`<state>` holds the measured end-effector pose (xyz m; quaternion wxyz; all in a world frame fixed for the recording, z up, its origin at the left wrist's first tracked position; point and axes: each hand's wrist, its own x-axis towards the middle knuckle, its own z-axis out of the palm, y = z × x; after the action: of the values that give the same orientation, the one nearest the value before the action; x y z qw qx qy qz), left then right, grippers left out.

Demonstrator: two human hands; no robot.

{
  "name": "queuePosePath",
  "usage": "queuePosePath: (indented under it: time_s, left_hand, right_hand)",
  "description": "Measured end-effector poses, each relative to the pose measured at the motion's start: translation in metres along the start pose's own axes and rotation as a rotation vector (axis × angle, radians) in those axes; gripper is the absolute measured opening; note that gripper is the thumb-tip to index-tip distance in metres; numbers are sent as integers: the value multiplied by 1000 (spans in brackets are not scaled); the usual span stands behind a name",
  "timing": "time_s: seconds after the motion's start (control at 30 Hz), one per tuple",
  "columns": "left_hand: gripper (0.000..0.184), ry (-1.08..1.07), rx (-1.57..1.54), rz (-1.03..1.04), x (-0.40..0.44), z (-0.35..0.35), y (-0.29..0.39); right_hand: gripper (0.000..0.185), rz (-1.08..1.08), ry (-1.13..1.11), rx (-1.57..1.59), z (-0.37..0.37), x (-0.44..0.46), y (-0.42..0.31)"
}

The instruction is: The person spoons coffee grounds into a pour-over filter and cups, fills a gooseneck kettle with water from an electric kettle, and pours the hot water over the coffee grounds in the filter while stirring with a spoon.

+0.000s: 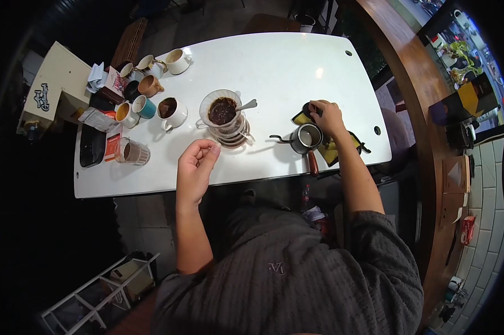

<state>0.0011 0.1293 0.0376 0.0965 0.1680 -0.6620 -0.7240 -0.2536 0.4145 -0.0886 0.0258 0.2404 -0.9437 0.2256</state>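
My right hand (327,119) pinches a small dark round lid (307,110) over a yellow and black cloth (331,151). Just below that hand is an uncovered small kettle (300,144) with a thin black spout and a brown handle. My left hand (196,167) is raised near the table's front edge, fingers curled and thumb pressed to them, with nothing visible inside. Beyond it, a clear coffee dripper (206,106) full of wet dark grounds sits on a glass server (235,138). A spoon (248,104) leans in the dripper.
Several mugs, among them a white mug (175,115) and a teal cup (145,106), stand on the left of the white table (274,61). A ribbed glass (136,152) is near the front left. A beige grinder (56,84) rises at the left edge.
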Motion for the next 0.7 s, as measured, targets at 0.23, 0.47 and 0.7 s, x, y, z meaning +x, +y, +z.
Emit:
queuePosePath:
  time_s: [0.23, 0.47, 0.7]
  left_hand:
    - [14, -26, -13, 50, 23, 0, 14]
    - [14, -119, -40, 87, 34, 14, 18]
    - [13, -169, -44, 86, 32, 39, 7]
  right_hand:
    - [41, -21, 142, 314, -29, -7, -6]
    - [57, -54, 321, 240, -86, -50, -43]
    - [51, -47, 139, 436, -90, -77, -67]
